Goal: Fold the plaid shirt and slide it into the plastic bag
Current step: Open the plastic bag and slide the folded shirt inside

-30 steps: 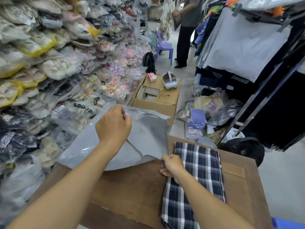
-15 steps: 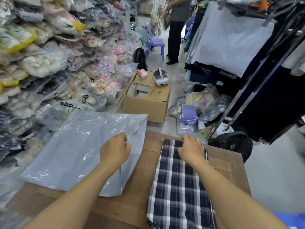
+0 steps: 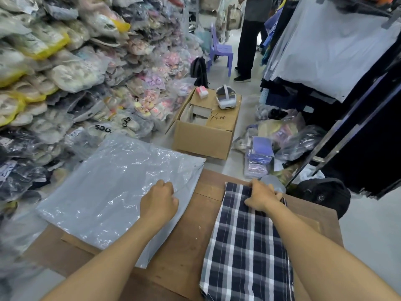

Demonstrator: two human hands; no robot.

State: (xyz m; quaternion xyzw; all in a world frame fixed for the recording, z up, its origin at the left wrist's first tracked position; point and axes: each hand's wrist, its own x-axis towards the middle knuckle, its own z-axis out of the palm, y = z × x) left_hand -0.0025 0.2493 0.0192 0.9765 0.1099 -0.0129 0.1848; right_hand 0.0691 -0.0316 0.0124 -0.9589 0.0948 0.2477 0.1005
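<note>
The folded plaid shirt [image 3: 245, 246], navy and white, lies lengthwise on the right part of the brown wooden table [image 3: 191, 246]. My right hand [image 3: 262, 195] grips its far end, fingers curled over the edge. A large grey translucent plastic bag [image 3: 104, 192] lies flat across the table's left side and overhangs its far and left edges. My left hand [image 3: 159, 203] rests fisted on the bag's right edge, pinching the plastic near the opening. A strip of bare table separates the bag and the shirt.
Bagged shoes [image 3: 65, 72] are stacked in a wall on the left. An open cardboard box [image 3: 206, 135] with a white headset stands on the floor beyond the table. Bagged goods [image 3: 275, 140] and a clothes rack [image 3: 347, 61] are on the right. A person [image 3: 249, 35] stands by a purple chair [image 3: 221, 51].
The bag, held up a second ago, now lies flat on the table under my left hand. My right hand moved from the shirt's near left edge to its far end.
</note>
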